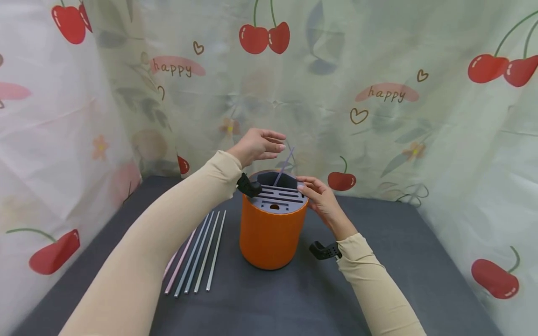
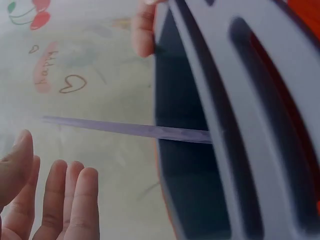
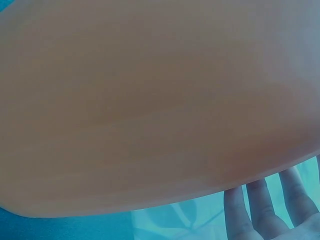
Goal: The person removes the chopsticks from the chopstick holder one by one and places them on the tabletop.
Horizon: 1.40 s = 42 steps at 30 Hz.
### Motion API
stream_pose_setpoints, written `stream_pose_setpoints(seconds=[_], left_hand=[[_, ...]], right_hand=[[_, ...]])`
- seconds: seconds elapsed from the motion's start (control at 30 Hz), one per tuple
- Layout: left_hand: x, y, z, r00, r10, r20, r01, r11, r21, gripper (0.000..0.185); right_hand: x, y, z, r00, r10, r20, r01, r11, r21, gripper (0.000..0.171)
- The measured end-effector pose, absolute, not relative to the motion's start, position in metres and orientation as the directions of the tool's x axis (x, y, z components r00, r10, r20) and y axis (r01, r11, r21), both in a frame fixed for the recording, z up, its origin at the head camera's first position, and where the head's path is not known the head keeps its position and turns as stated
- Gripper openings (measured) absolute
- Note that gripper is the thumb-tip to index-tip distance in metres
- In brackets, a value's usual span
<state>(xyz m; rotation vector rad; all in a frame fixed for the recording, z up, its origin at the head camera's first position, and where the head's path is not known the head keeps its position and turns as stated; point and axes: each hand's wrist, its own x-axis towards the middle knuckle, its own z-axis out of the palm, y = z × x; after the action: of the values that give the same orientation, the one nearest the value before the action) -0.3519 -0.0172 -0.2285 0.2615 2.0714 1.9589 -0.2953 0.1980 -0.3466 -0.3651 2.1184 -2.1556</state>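
An orange round knife block stands upright on the dark cloth, its grey top cut with slots and a wide rear opening. One purple chopstick leans up out of that opening; its lower end is hidden inside. My left hand hovers above the block at the left, fingers extended and holding nothing, apart from the chopstick in the left wrist view. At the right rim, my right hand grips the block, fingertips over the top edge. Several of its fingers show beside the orange wall in the right wrist view.
Left of the block, several pastel chopsticks in pink, blue and pale tones lie side by side, partly hidden by my left sleeve. A cherry-printed curtain encloses the dark table at the back and sides.
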Motion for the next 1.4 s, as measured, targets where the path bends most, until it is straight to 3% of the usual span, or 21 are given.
stream_pose_setpoints(seconds=[0.3,0.83,1.1,1.4], left_hand=[[-0.353,-0.003,-0.235,-0.936,0.332,-0.12,-0.073,0.152,0.986,0.037],[-0.354,0.005,-0.24,-0.941,0.293,-0.171,-0.108,0.219,0.97,0.033],[-0.348,-0.022,-0.208,-0.956,0.29,-0.042,-0.043,0.002,0.999,0.033],[-0.328,-0.094,-0.134,-0.985,0.111,0.135,0.075,-0.429,0.9,0.029]], right_hand=[[-0.294,0.198,-0.345,-0.968,-0.235,0.093,-0.09,-0.024,-0.996,0.036],[-0.294,0.197,-0.345,-0.966,-0.233,0.11,-0.106,-0.029,-0.994,0.029],[-0.294,0.198,-0.344,-0.97,-0.223,0.1,-0.097,-0.028,-0.995,0.032],[-0.294,0.198,-0.346,-0.968,-0.228,0.106,-0.103,-0.025,-0.994,0.033]])
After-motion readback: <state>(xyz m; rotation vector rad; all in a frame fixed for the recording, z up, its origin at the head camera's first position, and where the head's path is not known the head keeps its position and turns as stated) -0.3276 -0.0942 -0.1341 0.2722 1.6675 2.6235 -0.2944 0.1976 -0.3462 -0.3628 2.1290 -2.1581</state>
